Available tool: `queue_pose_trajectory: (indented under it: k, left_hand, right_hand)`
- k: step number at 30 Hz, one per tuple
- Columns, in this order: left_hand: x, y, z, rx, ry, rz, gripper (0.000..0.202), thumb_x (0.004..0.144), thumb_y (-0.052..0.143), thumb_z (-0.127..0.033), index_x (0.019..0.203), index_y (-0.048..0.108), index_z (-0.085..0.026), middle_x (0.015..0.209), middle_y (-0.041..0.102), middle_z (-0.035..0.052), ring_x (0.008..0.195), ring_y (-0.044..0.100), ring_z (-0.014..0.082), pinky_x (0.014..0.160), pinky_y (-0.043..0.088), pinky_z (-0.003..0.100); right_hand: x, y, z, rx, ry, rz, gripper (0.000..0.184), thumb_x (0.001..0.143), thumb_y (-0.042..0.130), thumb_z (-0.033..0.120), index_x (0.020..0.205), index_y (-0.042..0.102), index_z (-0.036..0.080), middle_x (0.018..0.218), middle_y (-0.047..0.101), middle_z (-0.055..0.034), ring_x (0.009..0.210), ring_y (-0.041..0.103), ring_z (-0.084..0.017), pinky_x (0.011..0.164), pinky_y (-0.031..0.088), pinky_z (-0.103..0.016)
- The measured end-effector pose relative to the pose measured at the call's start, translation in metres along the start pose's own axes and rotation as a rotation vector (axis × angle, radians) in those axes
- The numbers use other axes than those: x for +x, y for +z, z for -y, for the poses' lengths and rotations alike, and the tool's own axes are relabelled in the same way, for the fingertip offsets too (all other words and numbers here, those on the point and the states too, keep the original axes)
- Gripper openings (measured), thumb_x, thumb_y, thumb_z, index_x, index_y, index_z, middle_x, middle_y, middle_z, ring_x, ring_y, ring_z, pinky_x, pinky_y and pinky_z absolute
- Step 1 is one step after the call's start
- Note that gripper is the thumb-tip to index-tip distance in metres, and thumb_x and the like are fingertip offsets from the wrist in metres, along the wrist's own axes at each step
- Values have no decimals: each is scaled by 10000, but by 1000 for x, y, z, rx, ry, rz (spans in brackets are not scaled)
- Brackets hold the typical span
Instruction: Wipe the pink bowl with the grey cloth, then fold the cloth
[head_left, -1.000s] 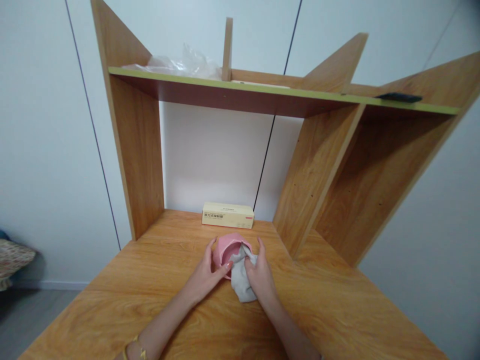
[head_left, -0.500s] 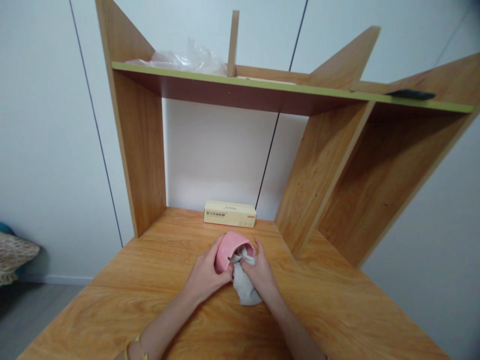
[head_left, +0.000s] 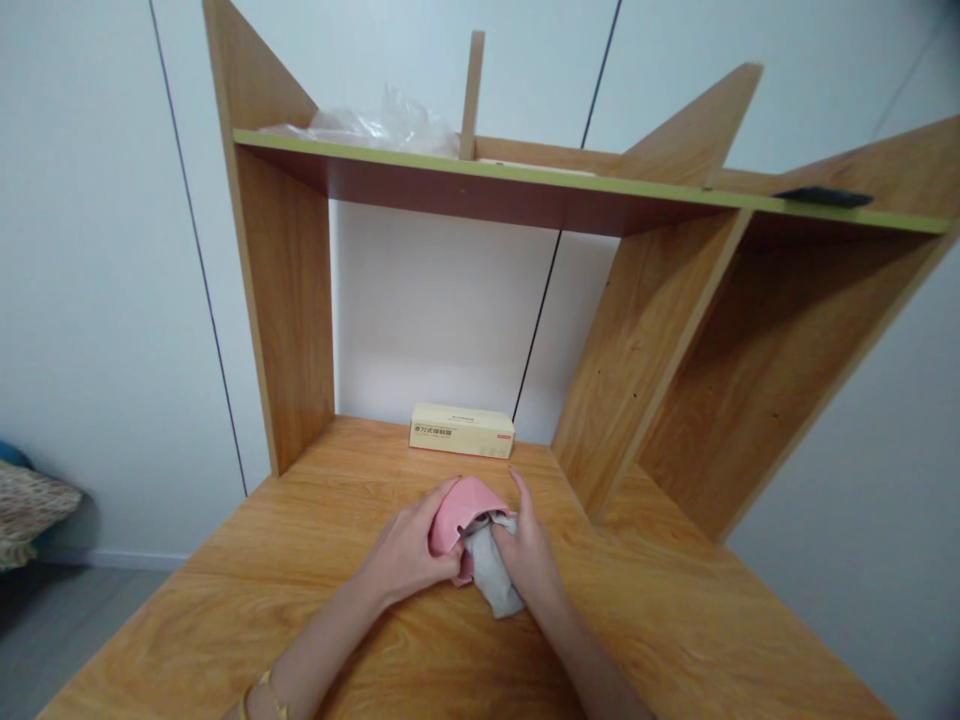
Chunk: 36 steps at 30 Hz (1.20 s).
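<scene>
A pink bowl (head_left: 457, 507) is tipped on its side above the wooden desk (head_left: 300, 580), its opening turned toward me. My left hand (head_left: 405, 550) is wrapped round the bowl's left side and rim. My right hand (head_left: 529, 558) grips a grey cloth (head_left: 491, 575) and presses it into the bowl's mouth; the cloth's tail hangs down onto the desk. The bowl's inside is mostly hidden by the cloth and my fingers.
A long cream box (head_left: 461, 430) lies at the back of the desk against the wall. Wooden uprights (head_left: 289, 320) stand left and right, carrying a shelf (head_left: 525, 185) with crumpled clear plastic (head_left: 375, 125) and a dark flat object (head_left: 823, 196).
The bowl has turned in my left hand, its rim tipping further down toward me. My right hand has pushed the cloth deeper against the bowl. The view has shifted slightly right.
</scene>
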<state>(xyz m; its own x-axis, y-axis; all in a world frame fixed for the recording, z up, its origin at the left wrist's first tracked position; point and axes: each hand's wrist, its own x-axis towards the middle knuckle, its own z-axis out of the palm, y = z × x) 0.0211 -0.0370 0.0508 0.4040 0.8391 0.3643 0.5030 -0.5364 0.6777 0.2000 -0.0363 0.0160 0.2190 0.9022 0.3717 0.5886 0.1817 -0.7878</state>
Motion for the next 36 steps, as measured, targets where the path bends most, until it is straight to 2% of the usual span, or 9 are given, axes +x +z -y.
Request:
queue_pose_trajectory:
  k: [8, 13, 17, 20, 24, 27, 30, 33, 36]
  left_hand:
    - [2, 20, 12, -282, -75, -106, 807, 774, 561, -388, 1391, 89, -167, 1247, 485, 130, 1083, 505, 238, 934, 373, 362]
    - [1, 32, 12, -489, -29, -37, 650, 814, 511, -330, 1343, 183, -144, 1210, 498, 125, 988, 550, 196, 853, 442, 312]
    - [2, 29, 10, -420, -42, -60, 624, 763, 548, -271, 1308, 264, -166, 1118, 563, 86, 917, 574, 193, 803, 464, 300]
    - [3, 26, 8, -297, -68, -128, 636, 708, 583, -245, 1289, 333, -178, 1139, 565, 78, 985, 552, 219, 856, 433, 320]
    - [2, 26, 7, -199, -97, -110, 611, 664, 592, -226, 1248, 420, -176, 1112, 595, 75, 970, 562, 228, 855, 429, 320]
    - [2, 28, 10, -222, -140, -121, 581, 661, 579, -219, 1224, 452, -151, 1073, 617, 85, 928, 580, 227, 818, 445, 312]
    - [6, 30, 17, -329, -183, -172, 475, 676, 547, -210, 1142, 516, -128, 1007, 644, 82, 870, 598, 211, 784, 456, 301]
    - [11, 32, 26, -546, -314, -265, 329, 653, 559, -214, 970, 590, -131, 865, 673, 48, 760, 615, 181, 681, 474, 255]
    - [13, 34, 35, -699, -470, -313, 225, 663, 563, -294, 828, 586, -142, 508, 588, -32, 406, 515, 114, 391, 379, 193]
  right_hand:
    - [3, 11, -14, 250, 51, -88, 674, 692, 453, 191, 1335, 251, 163, 1002, 606, -62, 764, 599, -175, 694, 479, -293]
    - [6, 15, -19, 246, 73, -108, 638, 708, 464, 219, 1309, 265, 139, 1180, 520, -109, 997, 547, -187, 836, 436, -295]
    - [4, 8, -6, 75, 122, -39, 661, 737, 461, 241, 1343, 211, 147, 996, 616, -87, 835, 609, -190, 701, 463, -273]
    - [2, -1, 7, -180, 145, -51, 651, 759, 474, 284, 1351, 232, 164, 837, 652, -75, 738, 621, -224, 609, 434, -282]
    - [3, -11, 15, -515, 131, -68, 692, 764, 502, 321, 1367, 211, 147, 694, 640, -76, 667, 612, -258, 574, 389, -294]
    - [2, -13, 15, -573, 69, -87, 689, 771, 498, 308, 1371, 193, 160, 701, 633, -69, 680, 605, -251, 589, 386, -290]
    - [1, -11, 13, -471, 13, -77, 628, 788, 476, 301, 1354, 227, 191, 809, 639, -76, 738, 602, -235, 619, 398, -282]
    - [1, -8, 9, -313, 23, -40, 543, 803, 454, 335, 1308, 306, 198, 880, 634, -76, 768, 601, -221, 640, 409, -280]
    - [5, -5, 0, -178, 46, -43, 450, 795, 450, 361, 1213, 415, 196, 871, 631, -59, 783, 596, -210, 664, 415, -284]
